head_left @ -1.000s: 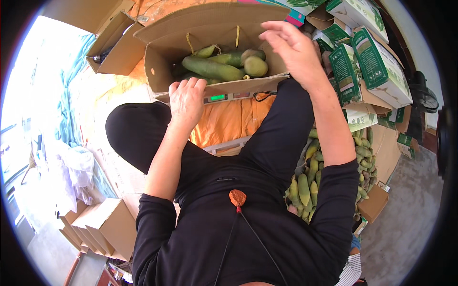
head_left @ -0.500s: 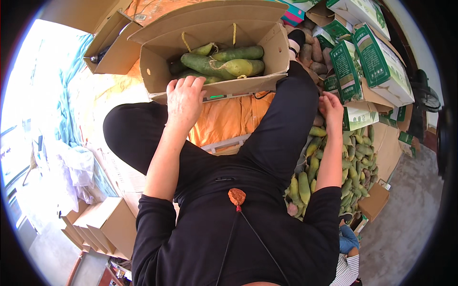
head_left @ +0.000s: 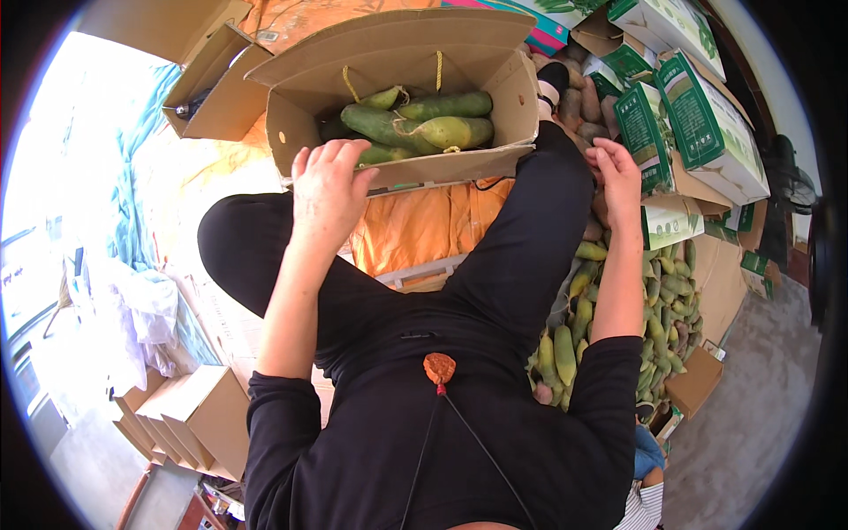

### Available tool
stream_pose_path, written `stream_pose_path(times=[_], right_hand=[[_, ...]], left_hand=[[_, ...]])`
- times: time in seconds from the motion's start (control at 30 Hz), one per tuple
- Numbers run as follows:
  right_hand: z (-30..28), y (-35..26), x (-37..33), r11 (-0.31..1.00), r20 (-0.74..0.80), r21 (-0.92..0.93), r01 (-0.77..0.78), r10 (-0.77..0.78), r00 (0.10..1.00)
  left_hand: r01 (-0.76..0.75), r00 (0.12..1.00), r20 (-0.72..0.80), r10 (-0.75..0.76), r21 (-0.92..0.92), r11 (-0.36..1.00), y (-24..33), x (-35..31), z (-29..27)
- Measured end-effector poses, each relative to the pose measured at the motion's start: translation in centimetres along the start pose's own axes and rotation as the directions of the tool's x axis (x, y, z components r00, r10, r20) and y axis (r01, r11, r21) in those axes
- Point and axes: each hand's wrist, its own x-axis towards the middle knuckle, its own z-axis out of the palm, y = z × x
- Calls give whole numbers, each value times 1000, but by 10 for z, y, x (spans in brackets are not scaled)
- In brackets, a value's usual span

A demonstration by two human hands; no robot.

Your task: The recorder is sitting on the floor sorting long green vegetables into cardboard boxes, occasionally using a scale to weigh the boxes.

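Beyond the left grip [head_left: 329, 190], spread apart, vegetables [head_left: 380, 126] were held in a box [head_left: 514, 104]; right of the right grip [head_left: 621, 181], loosely parted, cartons [head_left: 707, 124] were piled.

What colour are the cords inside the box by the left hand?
Yellow; the head view shows the cords best.

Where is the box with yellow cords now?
In the head view, the box is at the top, slightly left of centre, left of the green-and-white boxes, with the left hand at its near left corner.
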Motion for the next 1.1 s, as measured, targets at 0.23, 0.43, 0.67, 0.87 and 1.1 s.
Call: stream_pose_path(times=[0.23, 0.43, 0.67, 0.87, 1.1], right_hand=[[61, -67, 16, 940, 250, -60, 337, -313, 916], [109, -106, 26, 697, 215, -469, 543, -506, 835], [91, -91, 59, 392, 247, -895, 211, 43, 968], [115, -65, 87, 450, 266, -878, 163, 174, 948], [118, -92, 83, 466, 226, -866, 178, 49, 973]], left_hand=[[75, 996, -52, -72, 44, 996, -42, 23, -51], [274, 959, -147, -243, 249, 929, -102, 51, -73], [414, 781, 471, -410, 101, 905, -123, 75, -50], [553, 603, 649, -464, 79, 829, -170, 77, -10], [501, 686, 528, -500, 154, 852, -166, 90, -32]])
